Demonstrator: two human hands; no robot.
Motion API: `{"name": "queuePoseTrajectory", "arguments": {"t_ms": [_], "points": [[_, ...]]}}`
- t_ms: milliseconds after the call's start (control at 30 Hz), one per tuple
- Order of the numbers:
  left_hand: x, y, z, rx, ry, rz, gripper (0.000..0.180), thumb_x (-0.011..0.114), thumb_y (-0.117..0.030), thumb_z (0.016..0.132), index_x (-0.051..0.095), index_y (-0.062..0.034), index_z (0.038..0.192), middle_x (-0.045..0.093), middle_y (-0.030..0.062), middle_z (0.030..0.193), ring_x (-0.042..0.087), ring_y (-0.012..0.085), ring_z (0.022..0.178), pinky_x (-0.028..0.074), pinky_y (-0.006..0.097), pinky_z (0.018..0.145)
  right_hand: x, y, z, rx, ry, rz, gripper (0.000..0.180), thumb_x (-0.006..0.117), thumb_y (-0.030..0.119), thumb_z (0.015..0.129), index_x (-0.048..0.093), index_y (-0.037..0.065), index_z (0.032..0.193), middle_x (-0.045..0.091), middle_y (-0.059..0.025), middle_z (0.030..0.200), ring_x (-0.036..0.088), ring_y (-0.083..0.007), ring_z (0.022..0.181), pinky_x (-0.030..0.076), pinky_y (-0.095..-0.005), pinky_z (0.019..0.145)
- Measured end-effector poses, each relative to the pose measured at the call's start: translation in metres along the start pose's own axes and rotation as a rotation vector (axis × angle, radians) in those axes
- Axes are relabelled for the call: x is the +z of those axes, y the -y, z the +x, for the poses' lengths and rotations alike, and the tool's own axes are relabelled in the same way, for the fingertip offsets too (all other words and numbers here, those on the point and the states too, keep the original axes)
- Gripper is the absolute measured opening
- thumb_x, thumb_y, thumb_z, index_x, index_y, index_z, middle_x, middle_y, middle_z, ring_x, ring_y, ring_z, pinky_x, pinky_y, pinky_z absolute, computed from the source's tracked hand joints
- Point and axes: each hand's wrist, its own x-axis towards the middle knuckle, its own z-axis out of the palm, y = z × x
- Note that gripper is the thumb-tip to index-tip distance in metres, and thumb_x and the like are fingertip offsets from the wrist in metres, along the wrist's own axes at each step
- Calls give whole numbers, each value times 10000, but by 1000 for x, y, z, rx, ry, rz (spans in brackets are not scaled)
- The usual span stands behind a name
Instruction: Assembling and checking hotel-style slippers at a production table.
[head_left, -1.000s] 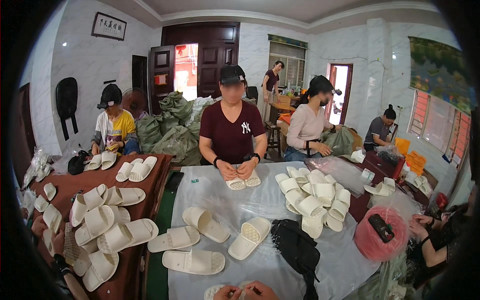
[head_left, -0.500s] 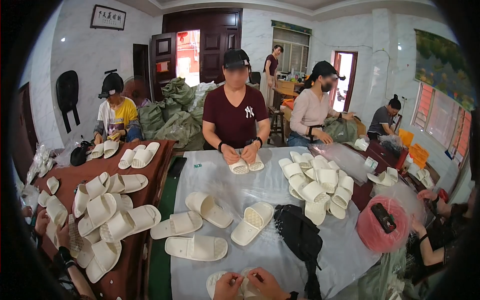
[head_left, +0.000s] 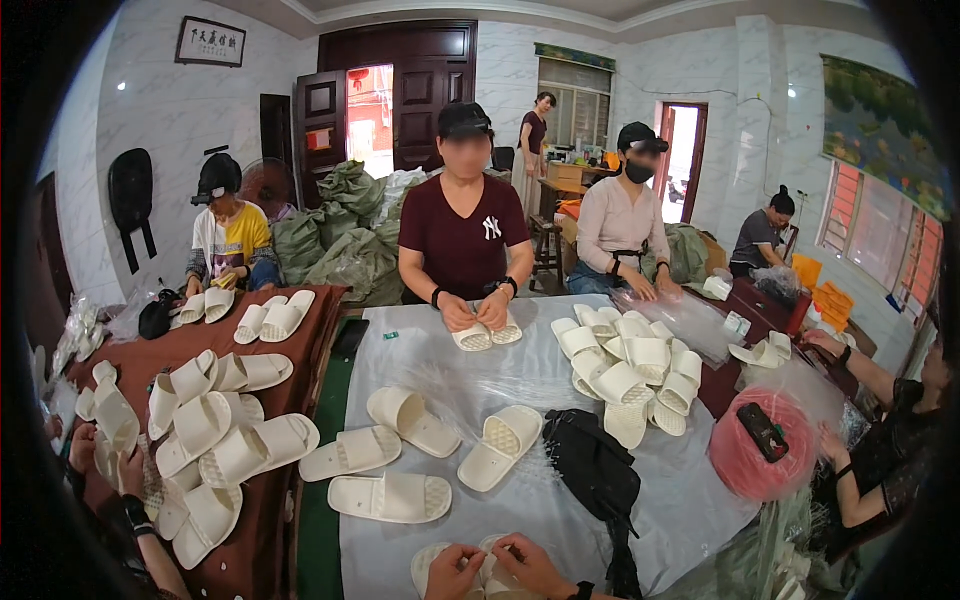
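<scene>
At the lower edge, a pair of cream slippers [head_left: 425,562] lies on the grey-covered table, partly hidden beneath my hands. My left hand [head_left: 455,573] is closed in a pinch above the left slipper. Over the other slipper, my right hand [head_left: 533,568] also pinches, its fingertips close to the left hand's. Whatever is between the fingers is too small to make out. Just beyond lie several loose slippers, among them one on its side of the table nearest me [head_left: 392,497] and one angled to the right [head_left: 501,447].
A black bag [head_left: 592,465] with a strap lies right of my hands. Behind it is a slipper heap [head_left: 632,360]; a red plastic-wrapped roll [head_left: 762,445] stands at the right. Across the table a person handles slippers [head_left: 488,334]. A brown-covered table [head_left: 265,480] with more slippers adjoins at left.
My hands stay nearly in place over the slippers. The masked co-worker at the right has turned toward the table and brought both hands to the clear plastic. The view has shifted slightly.
</scene>
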Motion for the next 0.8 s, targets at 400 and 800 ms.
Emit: {"name": "queuePoseTrajectory", "arguments": {"t_ms": [400,800], "points": [[0,2,3,-10,-19,-12,160,586,-155,836,589,-2,885,583,73,777,519,142,701,428,263,626,-5,11,4,91,50,26,169,578,178,876,560,31,956,523,25,752,452,-40,637,379,-194,565],[0,5,1,-15,-8,19,169,588,-166,832,596,-5,880,583,83,751,531,153,696,436,276,634,-5,5,1,99,6,73,149,569,163,882,560,32,950,520,34,753,447,-31,633,373,-177,562]]}}
